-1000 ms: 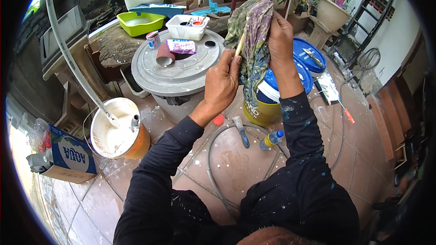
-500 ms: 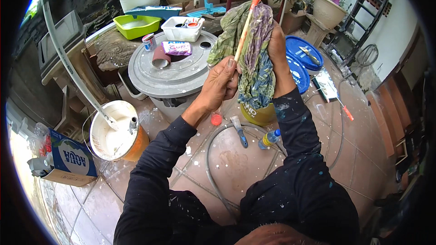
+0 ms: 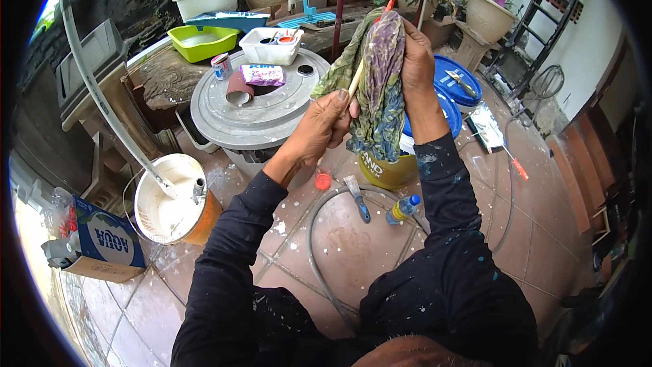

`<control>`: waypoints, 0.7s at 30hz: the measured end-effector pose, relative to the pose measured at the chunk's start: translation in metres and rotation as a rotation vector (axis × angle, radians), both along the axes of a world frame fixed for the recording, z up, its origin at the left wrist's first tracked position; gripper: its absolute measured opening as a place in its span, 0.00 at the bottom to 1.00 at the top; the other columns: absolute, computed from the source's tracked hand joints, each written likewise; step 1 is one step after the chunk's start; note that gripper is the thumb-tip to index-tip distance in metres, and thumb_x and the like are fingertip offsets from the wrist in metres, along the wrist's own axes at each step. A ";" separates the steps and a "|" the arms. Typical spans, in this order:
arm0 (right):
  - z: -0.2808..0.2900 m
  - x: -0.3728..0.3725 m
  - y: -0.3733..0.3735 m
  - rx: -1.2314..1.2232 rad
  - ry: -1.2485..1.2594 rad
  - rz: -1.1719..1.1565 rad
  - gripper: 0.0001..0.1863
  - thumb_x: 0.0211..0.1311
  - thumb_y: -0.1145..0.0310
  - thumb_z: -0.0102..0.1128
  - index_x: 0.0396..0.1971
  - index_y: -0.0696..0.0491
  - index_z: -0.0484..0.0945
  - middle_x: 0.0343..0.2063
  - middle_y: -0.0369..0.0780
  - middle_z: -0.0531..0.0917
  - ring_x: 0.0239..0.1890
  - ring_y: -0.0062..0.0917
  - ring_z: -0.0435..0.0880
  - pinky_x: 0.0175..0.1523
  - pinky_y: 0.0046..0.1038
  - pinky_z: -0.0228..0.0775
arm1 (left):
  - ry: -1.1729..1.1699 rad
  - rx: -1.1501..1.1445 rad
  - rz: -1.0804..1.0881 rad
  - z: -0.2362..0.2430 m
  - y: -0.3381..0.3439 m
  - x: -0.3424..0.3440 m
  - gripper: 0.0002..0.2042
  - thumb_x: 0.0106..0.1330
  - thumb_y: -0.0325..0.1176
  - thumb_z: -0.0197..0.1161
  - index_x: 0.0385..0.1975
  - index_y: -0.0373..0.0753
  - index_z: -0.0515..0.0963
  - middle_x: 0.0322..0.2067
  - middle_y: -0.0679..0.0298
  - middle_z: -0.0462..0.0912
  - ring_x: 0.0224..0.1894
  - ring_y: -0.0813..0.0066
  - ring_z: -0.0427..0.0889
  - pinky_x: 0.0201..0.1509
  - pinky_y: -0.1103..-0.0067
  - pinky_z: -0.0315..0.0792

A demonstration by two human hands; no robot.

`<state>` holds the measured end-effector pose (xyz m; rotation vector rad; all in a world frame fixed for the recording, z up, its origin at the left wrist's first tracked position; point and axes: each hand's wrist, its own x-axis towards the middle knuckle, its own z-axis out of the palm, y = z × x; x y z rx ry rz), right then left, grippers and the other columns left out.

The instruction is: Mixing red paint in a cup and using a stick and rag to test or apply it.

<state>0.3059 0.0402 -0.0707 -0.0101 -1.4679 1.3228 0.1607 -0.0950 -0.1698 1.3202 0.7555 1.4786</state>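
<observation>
My left hand [image 3: 320, 129] is closed around the lower end of a thin pale wooden stick [image 3: 356, 80], whose red-stained tip shows above the cloth. A crumpled rag [image 3: 382, 61], patterned in green, purple and blue, covers the stick's middle. My right hand [image 3: 418, 64] is closed on this rag from the right side. Both hands are raised over an olive bucket [image 3: 386, 170], and the rag's lower end hangs just above it. The far end of the stick is partly hidden by the cloth.
A grey round lid [image 3: 272, 119] carries a white tub [image 3: 270, 45] and a purple packet [image 3: 263, 75]. At left stands a paint-smeared bucket [image 3: 178, 197]. On the tiles lie a hose [image 3: 312, 238], a scraper [image 3: 357, 200] and a bottle [image 3: 403, 209]. Blue lids [image 3: 445, 105] sit at right.
The rag now covers the middle of the stick, leaving only its red tip and lower end showing. My right hand has shifted slightly up with the cloth.
</observation>
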 end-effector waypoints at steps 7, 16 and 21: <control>-0.014 -0.001 0.003 -0.072 0.039 -0.021 0.17 0.74 0.67 0.53 0.53 0.57 0.85 0.41 0.35 0.89 0.39 0.15 0.86 0.48 0.19 0.78 | -0.346 -0.224 -0.392 0.003 -0.004 -0.006 0.19 0.82 0.55 0.50 0.39 0.46 0.75 0.20 0.80 0.59 0.18 0.89 0.51 0.20 0.84 0.46; -0.010 -0.004 -0.008 -0.162 0.024 0.025 0.17 0.76 0.63 0.51 0.51 0.57 0.84 0.39 0.33 0.87 0.38 0.14 0.84 0.46 0.20 0.76 | -0.348 -0.218 -0.297 0.013 -0.008 -0.005 0.16 0.83 0.52 0.48 0.41 0.47 0.72 0.23 0.79 0.60 0.20 0.88 0.54 0.20 0.86 0.48; -0.002 -0.003 -0.013 -0.044 0.005 0.102 0.14 0.76 0.67 0.54 0.51 0.57 0.84 0.39 0.32 0.87 0.38 0.13 0.83 0.45 0.17 0.74 | -0.061 -0.083 -0.035 0.011 -0.007 0.006 0.20 0.83 0.57 0.46 0.37 0.47 0.72 0.19 0.79 0.57 0.18 0.88 0.51 0.20 0.85 0.47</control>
